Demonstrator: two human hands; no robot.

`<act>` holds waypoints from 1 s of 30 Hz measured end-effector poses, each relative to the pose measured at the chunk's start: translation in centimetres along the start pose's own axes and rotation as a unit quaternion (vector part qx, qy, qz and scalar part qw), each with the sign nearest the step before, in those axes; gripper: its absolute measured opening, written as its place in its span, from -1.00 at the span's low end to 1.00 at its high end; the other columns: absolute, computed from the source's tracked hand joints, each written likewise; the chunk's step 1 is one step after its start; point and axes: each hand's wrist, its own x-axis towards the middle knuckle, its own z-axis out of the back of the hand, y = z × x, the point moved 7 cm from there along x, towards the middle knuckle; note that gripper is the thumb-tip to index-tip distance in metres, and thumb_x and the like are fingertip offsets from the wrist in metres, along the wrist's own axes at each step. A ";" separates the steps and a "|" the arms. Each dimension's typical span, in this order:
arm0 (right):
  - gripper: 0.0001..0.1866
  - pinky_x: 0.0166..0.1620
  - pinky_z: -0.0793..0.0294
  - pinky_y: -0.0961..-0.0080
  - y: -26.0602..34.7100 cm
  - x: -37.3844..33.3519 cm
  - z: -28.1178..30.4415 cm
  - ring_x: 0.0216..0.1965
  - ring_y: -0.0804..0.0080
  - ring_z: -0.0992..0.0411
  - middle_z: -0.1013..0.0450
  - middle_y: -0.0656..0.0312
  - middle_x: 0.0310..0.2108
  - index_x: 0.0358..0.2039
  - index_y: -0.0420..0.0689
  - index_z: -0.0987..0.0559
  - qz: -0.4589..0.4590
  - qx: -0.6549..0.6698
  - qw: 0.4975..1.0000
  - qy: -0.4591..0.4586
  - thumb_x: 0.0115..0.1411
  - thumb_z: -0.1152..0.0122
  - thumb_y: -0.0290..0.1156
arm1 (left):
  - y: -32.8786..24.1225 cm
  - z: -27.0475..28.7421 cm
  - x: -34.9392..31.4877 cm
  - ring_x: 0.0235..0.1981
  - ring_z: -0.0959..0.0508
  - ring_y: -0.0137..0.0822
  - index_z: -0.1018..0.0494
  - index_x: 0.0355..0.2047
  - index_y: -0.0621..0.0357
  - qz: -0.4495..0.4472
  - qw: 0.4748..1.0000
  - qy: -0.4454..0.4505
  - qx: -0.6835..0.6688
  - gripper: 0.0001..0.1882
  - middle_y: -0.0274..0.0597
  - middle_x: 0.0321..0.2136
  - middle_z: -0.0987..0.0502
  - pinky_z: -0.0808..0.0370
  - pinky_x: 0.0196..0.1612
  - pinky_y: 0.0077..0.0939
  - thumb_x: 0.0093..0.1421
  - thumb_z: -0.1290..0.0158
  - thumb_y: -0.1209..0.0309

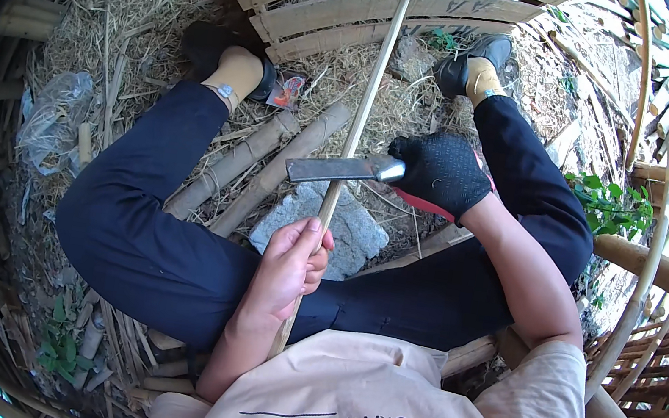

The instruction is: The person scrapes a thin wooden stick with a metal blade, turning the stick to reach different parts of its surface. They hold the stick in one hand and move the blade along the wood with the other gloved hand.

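My bare left hand [290, 264] is closed around the lower part of a long, pale bamboo strip [379, 61]. The strip runs from my lap up past the slats of a wooden crate. In a black and red work glove, my right hand [440, 175] is wrapped round the handle of a broad-bladed knife [331, 169]. The blade lies across the strip, above my left hand; whether its edge bites into the bamboo I cannot tell. Below the blade, between my legs, a grey stone block [355, 242] sits on the ground behind the strip.
Two cut bamboo poles [276, 171] lie left of the stone. The slatted wooden crate [337, 4] stands ahead, between my feet. Crumpled clear plastic [57, 114] lies at the left, and bamboo rails [667, 277] flank my right side. Dry straw covers much of the ground.
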 end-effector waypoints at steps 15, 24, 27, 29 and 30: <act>-0.72 -0.32 -0.53 0.09 0.9 -0.4 -1.7 -0.42 -0.07 -0.54 -0.53 -0.02 -0.53 -0.38 -0.05 -0.63 0.053 0.019 0.998 0.016 0.01 -0.31 -0.12 | 0.1 -0.5 0.0 -0.77 0.01 -0.73 -0.32 -0.36 0.08 0.003 1.000 0.009 0.005 -0.68 -0.59 -0.72 -0.05 0.05 -0.77 -0.76 0.50 0.23 0.20; -0.80 -0.24 -0.56 0.16 0.3 -0.2 -0.4 -0.37 0.01 -0.58 -0.57 0.02 -0.48 -0.37 -0.01 -0.67 -0.046 -0.010 0.999 0.008 0.04 -0.20 -0.24 | 0.3 -0.3 0.3 -0.79 0.02 -0.72 -0.31 -0.36 0.07 0.001 1.000 0.011 0.009 -0.67 -0.59 -0.73 -0.04 0.06 -0.78 -0.74 0.50 0.24 0.19; -0.78 -0.17 -0.56 0.17 -3.1 1.3 0.9 -0.29 0.04 -0.59 -0.60 0.04 -0.41 -0.30 0.04 -0.69 -0.118 -0.024 0.992 -0.021 0.07 -0.19 -0.23 | 0.3 -0.4 0.1 -0.80 0.03 -0.72 -0.30 -0.37 0.07 0.000 1.000 0.016 0.011 -0.67 -0.59 -0.74 -0.03 0.07 -0.78 -0.74 0.50 0.24 0.18; -0.77 -0.15 -0.56 0.16 -6.1 1.7 1.5 -0.27 0.04 -0.59 -0.60 0.04 -0.38 -0.28 0.06 -0.70 -0.155 -0.027 0.987 -0.045 0.10 -0.19 -0.19 | 0.2 -0.5 0.0 -0.80 0.03 -0.72 -0.30 -0.37 0.07 0.001 1.000 0.017 0.007 -0.67 -0.59 -0.74 -0.02 0.07 -0.78 -0.74 0.50 0.24 0.18; -0.76 -0.15 -0.56 0.16 -7.4 1.8 1.7 -0.26 0.04 -0.59 -0.60 0.04 -0.37 -0.28 0.06 -0.70 -0.168 -0.035 0.983 -0.058 0.12 -0.19 -0.16 | 0.1 -0.5 0.0 -0.80 0.03 -0.72 -0.30 -0.37 0.08 0.001 1.000 0.017 0.004 -0.67 -0.59 -0.74 -0.02 0.08 -0.78 -0.73 0.50 0.24 0.18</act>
